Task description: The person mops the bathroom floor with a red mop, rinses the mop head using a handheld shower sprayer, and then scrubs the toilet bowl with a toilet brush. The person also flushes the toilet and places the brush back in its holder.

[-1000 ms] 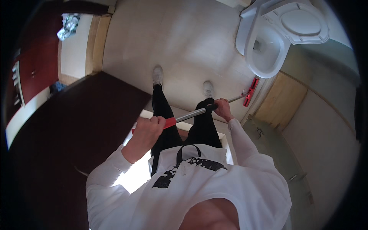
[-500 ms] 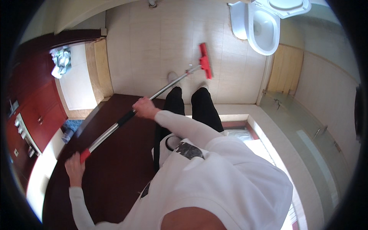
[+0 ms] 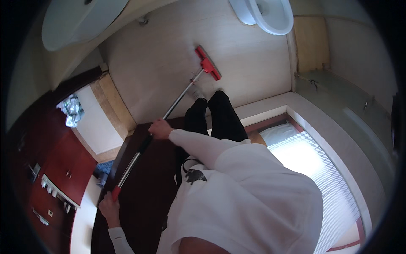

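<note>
A long-handled mop [image 3: 179, 96] slants across the view, its narrow red head [image 3: 207, 64] on the pale tiled floor beyond my feet. My right hand [image 3: 160, 128] is wrapped round the metal pole just above the black grip. My left hand [image 3: 110, 208] is closed on the red end of the handle, lower and to the left. The underside of the mop head is hidden, so its material cannot be told.
A white toilet [image 3: 275, 19] stands at the far right, a white washbasin [image 3: 63, 27] at the far left. Near my left side is a dark red-brown door panel [image 3: 152, 182]. A glass panel [image 3: 338, 106] runs along the right; a bright window [image 3: 313, 165] is beside me.
The mop head has moved left across the floor. Both hands keep their hold, the left one shifting right and down in view. My view has turned, bringing the washbasin in.
</note>
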Available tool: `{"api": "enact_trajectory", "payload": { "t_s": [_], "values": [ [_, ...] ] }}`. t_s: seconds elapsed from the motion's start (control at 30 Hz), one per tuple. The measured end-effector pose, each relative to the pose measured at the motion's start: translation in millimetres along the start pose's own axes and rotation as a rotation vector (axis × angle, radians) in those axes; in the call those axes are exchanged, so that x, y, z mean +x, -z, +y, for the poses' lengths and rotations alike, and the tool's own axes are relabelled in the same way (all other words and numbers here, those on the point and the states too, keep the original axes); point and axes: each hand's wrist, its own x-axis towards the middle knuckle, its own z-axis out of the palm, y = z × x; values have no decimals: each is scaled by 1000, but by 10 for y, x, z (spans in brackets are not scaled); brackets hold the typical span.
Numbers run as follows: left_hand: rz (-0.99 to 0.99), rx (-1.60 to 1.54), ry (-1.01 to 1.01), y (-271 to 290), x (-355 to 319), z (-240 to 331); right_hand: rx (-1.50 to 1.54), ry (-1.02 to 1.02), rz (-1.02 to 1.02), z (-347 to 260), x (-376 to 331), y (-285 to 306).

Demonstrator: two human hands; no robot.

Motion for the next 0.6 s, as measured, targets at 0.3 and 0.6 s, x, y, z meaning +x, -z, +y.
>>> {"api": "enact_trajectory", "payload": {
  "t_s": [0.3,0.6],
  "values": [
    [-32,-219,-511,1016,1697,1912,-177,-218,244,2359,-1007,1339],
    [120,-136,-1094,3472,1992,3764,-142,-508,447,3615,-2181,3348]
  ]
}}
